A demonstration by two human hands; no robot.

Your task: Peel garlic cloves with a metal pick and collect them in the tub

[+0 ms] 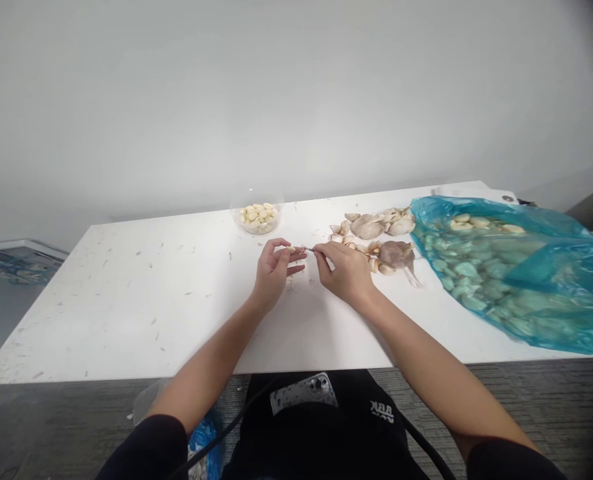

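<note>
My left hand (273,270) pinches a pale garlic clove (291,249) between thumb and fingers, its other fingers reaching to the right. Facing it, my right hand (344,267) is closed on a thin dark tool (309,250), perhaps a small knife, whose tip points at the left fingers. Most of the tool is hidden in the hand. Bits of garlic skin (290,283) lie on the table below. Behind the left hand stands a clear bowl (259,231) of peeled cloves (259,215).
Unpeeled cloves (375,265) and garlic bulbs (396,254) lie right of my right hand. A large blue plastic bag (541,287) full of garlic covers the table's right end. Skin flakes dot the white table (126,300). A phone (304,393) rests on my lap.
</note>
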